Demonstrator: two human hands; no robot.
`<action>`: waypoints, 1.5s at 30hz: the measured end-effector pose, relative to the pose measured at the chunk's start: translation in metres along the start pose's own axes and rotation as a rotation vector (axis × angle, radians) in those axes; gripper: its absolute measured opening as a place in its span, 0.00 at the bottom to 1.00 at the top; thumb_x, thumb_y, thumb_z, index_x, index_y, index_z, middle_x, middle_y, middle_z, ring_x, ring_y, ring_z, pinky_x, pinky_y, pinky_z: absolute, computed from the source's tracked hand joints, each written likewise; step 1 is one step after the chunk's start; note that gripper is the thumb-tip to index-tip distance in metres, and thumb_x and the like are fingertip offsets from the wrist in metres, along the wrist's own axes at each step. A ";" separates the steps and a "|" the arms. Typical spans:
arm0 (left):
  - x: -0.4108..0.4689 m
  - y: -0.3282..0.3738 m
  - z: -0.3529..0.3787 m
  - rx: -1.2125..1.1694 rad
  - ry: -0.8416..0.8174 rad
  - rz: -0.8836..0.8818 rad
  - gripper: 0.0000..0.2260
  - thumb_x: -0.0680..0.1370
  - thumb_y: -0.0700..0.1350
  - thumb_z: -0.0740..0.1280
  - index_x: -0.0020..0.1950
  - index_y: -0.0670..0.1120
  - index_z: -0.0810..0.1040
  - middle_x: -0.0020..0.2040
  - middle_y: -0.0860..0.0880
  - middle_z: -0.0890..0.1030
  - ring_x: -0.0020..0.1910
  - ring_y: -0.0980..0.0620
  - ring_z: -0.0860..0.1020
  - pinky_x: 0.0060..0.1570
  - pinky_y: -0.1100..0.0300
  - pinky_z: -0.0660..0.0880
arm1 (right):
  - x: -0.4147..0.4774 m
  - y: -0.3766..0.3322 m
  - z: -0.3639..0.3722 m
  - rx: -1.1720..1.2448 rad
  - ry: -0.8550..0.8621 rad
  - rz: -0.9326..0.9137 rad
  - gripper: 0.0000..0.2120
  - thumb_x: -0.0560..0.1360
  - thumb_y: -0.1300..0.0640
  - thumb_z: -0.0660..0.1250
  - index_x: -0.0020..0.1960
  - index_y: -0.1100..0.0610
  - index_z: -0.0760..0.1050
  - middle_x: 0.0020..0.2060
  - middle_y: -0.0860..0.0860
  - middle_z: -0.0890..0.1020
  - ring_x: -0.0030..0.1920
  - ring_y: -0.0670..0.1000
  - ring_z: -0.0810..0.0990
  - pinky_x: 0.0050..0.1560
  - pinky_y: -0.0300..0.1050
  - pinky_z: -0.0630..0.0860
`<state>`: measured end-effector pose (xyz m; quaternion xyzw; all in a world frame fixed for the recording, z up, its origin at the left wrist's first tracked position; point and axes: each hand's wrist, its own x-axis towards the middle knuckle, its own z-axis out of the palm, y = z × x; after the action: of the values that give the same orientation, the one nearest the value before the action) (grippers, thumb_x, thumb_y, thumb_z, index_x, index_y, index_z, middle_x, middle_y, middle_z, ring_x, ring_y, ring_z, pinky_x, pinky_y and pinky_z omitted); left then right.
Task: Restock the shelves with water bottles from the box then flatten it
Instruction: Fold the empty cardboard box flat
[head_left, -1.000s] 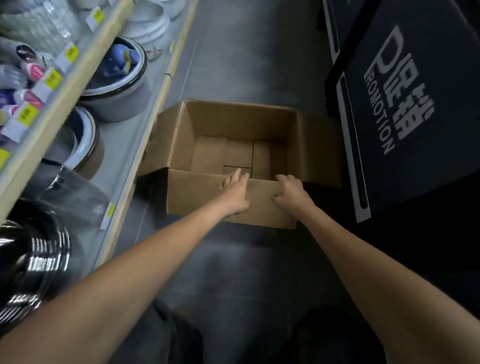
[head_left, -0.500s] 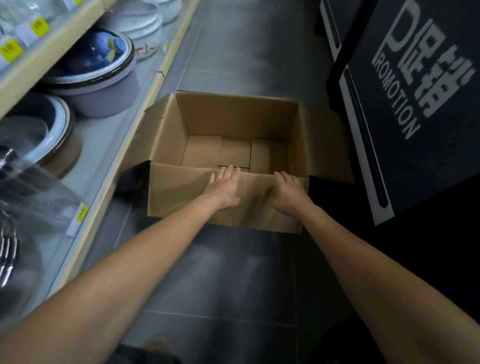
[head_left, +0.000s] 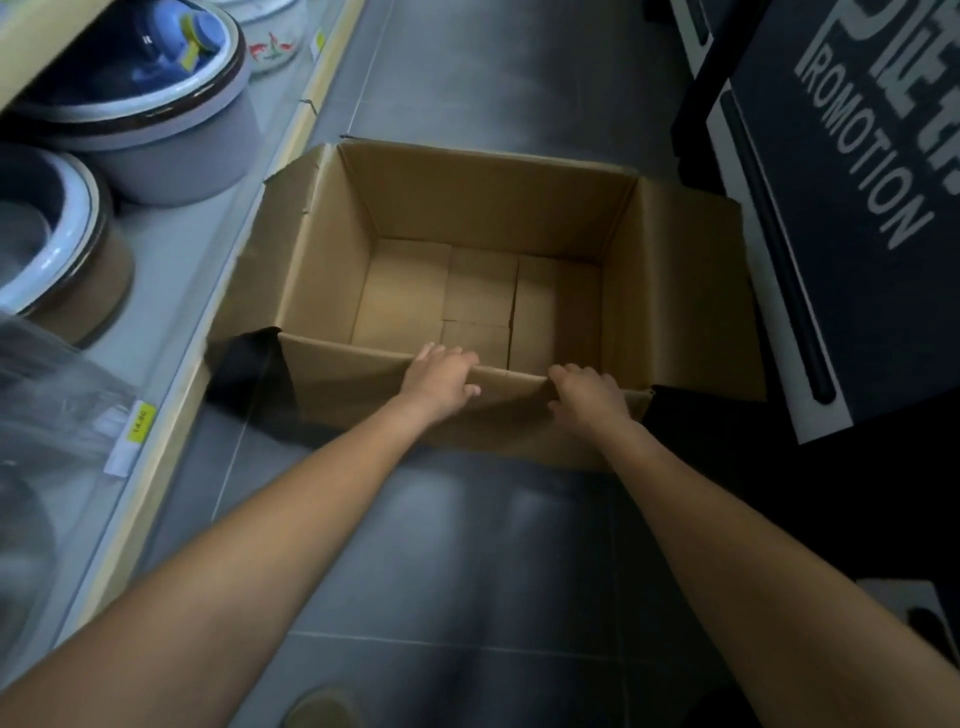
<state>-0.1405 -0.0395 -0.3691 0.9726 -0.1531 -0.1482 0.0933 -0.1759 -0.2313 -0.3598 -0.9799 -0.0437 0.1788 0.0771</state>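
Observation:
An open brown cardboard box (head_left: 483, 208) stands on the grey tiled floor in the aisle, empty inside, its side flaps spread outward. No water bottles are in sight. My left hand (head_left: 439, 376) curls over the top edge of the box's near wall, left of centre. My right hand (head_left: 587, 395) grips the same edge a little to the right. Both arms reach straight forward from below.
A low shelf (head_left: 171, 291) runs along the left with grey and blue pots (head_left: 140, 98), bowls and yellow price tags. A dark promotion sign stand (head_left: 852, 218) is close on the right of the box. Grey floor (head_left: 467, 561) lies between me and the box.
Both hands went from lying flat on the near wall to curling over its top edge. The view has moved closer over the box.

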 end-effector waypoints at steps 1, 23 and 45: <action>-0.002 -0.002 0.003 -0.010 0.027 0.003 0.15 0.77 0.50 0.65 0.63 0.48 0.74 0.62 0.46 0.77 0.64 0.45 0.70 0.67 0.54 0.61 | -0.002 -0.001 0.003 0.002 0.002 -0.004 0.12 0.78 0.55 0.62 0.61 0.54 0.70 0.57 0.53 0.76 0.57 0.55 0.74 0.58 0.51 0.70; -0.060 -0.007 -0.127 -0.642 0.152 -0.582 0.43 0.76 0.61 0.62 0.77 0.43 0.38 0.78 0.43 0.43 0.76 0.39 0.49 0.73 0.46 0.53 | -0.017 -0.088 -0.160 0.824 0.256 0.355 0.14 0.77 0.50 0.65 0.59 0.56 0.75 0.48 0.51 0.78 0.49 0.53 0.76 0.54 0.49 0.75; -0.102 -0.034 -0.138 -0.857 -0.043 -0.544 0.34 0.78 0.65 0.54 0.75 0.43 0.59 0.74 0.43 0.64 0.72 0.42 0.65 0.68 0.46 0.65 | -0.034 -0.091 -0.140 1.262 0.094 0.489 0.20 0.77 0.52 0.65 0.63 0.63 0.69 0.57 0.57 0.74 0.55 0.55 0.72 0.52 0.48 0.69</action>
<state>-0.1800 0.0443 -0.2214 0.8482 0.1784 -0.2367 0.4389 -0.1628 -0.1647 -0.2033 -0.7357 0.2954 0.1394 0.5933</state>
